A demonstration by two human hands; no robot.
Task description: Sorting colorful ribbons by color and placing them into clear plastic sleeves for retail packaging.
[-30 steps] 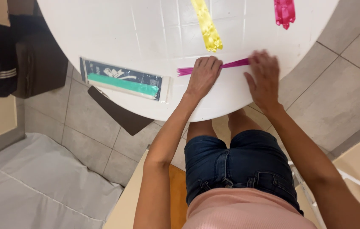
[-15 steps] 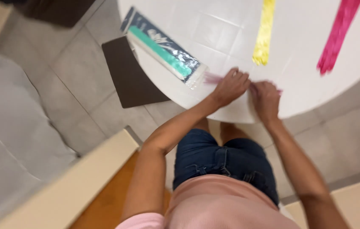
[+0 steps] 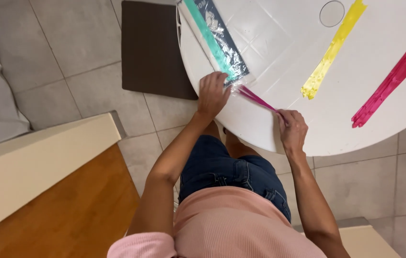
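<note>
Slanting up-left to down-right, magenta strip (image 3: 258, 100), ends under closed left-hand fingers (image 3: 215, 83) and right-hand fingers (image 3: 286, 117).

table (image 3: 279, 43): packet (image 3: 217, 40) at left edge | strip (image 3: 260, 100) between left hand (image 3: 212, 93) and right hand (image 3: 291, 129) | two ribbons (image 3: 332, 50) laid right

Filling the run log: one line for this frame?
left hand: on clear packet end | right hand: pinching magenta strip | yellow strip, pink strip: loose on white table
</note>
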